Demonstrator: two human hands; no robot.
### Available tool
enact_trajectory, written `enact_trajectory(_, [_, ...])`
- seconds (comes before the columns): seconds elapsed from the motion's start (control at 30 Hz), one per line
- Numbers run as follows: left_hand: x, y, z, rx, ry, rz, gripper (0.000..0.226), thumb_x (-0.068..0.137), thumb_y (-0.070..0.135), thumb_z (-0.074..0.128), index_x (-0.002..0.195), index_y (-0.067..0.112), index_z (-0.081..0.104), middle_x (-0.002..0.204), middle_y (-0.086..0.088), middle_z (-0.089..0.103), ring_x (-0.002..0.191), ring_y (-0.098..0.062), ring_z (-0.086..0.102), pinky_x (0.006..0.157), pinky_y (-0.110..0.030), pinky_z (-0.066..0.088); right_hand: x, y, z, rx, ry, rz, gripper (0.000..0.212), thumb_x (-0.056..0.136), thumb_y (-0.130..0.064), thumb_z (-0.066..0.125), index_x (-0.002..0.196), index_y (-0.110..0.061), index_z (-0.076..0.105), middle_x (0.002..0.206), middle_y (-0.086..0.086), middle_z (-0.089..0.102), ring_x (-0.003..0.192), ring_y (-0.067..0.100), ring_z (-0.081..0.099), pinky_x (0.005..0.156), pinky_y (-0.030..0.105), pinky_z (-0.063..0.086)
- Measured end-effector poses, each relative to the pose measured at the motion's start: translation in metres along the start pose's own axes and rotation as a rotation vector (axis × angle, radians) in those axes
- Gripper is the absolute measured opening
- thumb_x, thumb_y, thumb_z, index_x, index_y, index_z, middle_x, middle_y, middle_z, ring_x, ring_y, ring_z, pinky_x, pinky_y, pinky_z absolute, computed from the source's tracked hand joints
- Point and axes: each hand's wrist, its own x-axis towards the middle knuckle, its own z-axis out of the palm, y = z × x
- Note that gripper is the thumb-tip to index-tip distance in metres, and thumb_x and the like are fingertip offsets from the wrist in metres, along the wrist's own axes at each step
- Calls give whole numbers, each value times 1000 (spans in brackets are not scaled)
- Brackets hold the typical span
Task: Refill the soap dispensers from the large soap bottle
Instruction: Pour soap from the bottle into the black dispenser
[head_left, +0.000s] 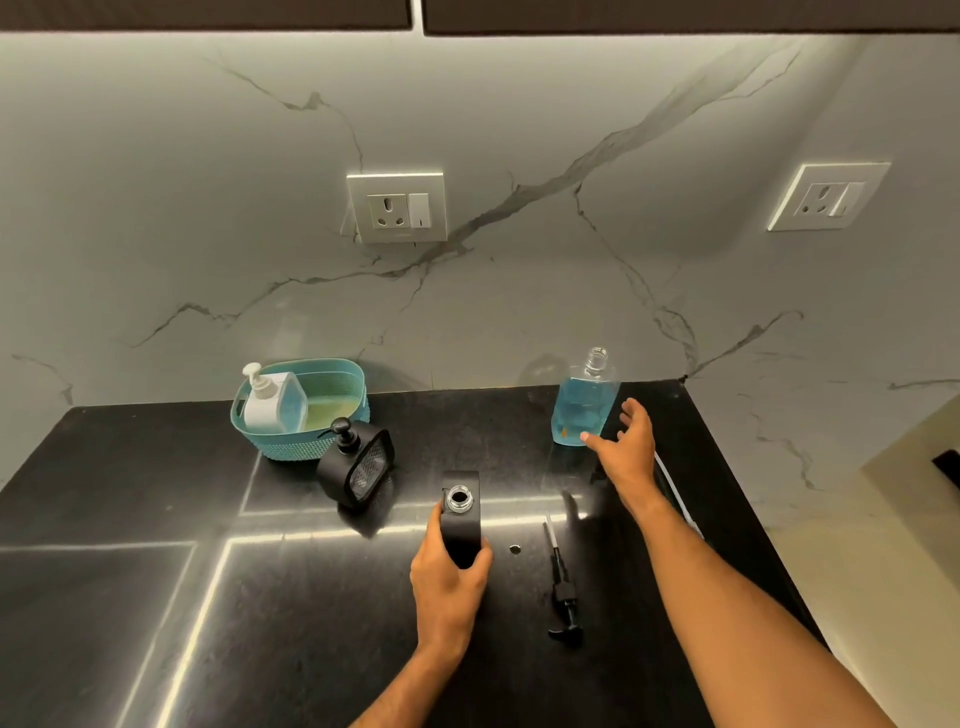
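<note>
Left hand grips an uncapped dispenser; right hand spreads beside the soap bottle.

The left hand (449, 579) is wrapped around the black dispenser (461, 519), which stands upright with its neck open. The right hand (626, 447), fingers apart and holding nothing, reaches far right, its fingertips just beside the clear bottle of blue soap (584, 402). The removed pump (563, 597) lies on the black tabletop (156, 493) between the arms. A second black dispenser (358, 462) leans near a teal basket (301, 410) far left.
</note>
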Motion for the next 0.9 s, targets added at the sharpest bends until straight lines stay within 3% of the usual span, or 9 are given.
enact_trajectory(0.1, [17, 7, 3, -5, 11, 7, 74, 80, 18, 85, 146, 24, 53, 117, 15, 71, 104, 10, 66, 86, -3, 47, 13, -1, 0, 41, -47, 5, 89, 80, 0, 83, 154, -11, 34, 154, 8, 43, 144, 22, 41, 114, 34, 40])
enact_trajectory(0.23, [36, 14, 6, 8, 14, 20, 77, 82, 18, 84, 150, 20, 49, 125, 10, 68, 110, 2, 65, 91, -3, 46, 26, -1, 5, 104, -102, -18, 83, 77, 7, 83, 148, -13, 42, 144, 8, 54, 134, 20, 52, 89, 15, 50])
enact_trajectory(0.37, [49, 20, 8, 27, 19, 30, 76, 83, 19, 84, 150, 19, 49, 126, 11, 66, 109, 1, 63, 90, 0, 44, 36, 0, 9, 148, -154, 8, 76, 78, 8, 82, 143, -10, 48, 133, 10, 60, 125, 24, 59, 93, 28, 56])
enact_trajectory(0.47, [55, 24, 11, 34, 15, 26, 76, 83, 18, 84, 150, 19, 47, 125, 14, 63, 104, 15, 60, 88, 3, 42, 43, 0, 10, 157, -151, 20, 69, 76, 8, 82, 136, -9, 52, 127, 11, 63, 122, 27, 62, 93, 32, 56])
enact_trajectory(0.53, [57, 26, 11, 37, 16, 22, 77, 83, 18, 84, 150, 19, 46, 124, 14, 62, 105, 23, 55, 86, 4, 41, 47, 2, 10, 154, -159, 25, 68, 74, 7, 85, 133, -8, 54, 128, 13, 63, 121, 29, 63, 99, 42, 56])
enact_trajectory(0.6, [60, 28, 11, 39, 20, 13, 78, 83, 19, 84, 151, 18, 47, 126, 10, 64, 103, 14, 60, 88, 1, 43, 47, 5, 9, 139, -175, 36, 69, 72, 3, 88, 133, -7, 56, 132, 15, 59, 122, 30, 62, 104, 51, 53])
enact_trajectory(0.77, [60, 32, 10, 41, 33, 20, 78, 83, 19, 84, 152, 15, 47, 130, 3, 68, 111, -2, 62, 93, -7, 47, 36, 7, 10, 109, -47, -15, 65, 66, -13, 96, 120, -7, 62, 122, 11, 64, 112, 27, 66, 98, 51, 56])
enact_trajectory(0.9, [58, 36, 4, 24, 33, 45, 76, 84, 19, 83, 151, 14, 47, 129, 0, 69, 113, -8, 66, 100, -26, 56, 18, 11, 12, 97, 48, -82, 57, 66, -18, 96, 113, -10, 65, 111, 5, 71, 104, 22, 69, 91, 51, 59])
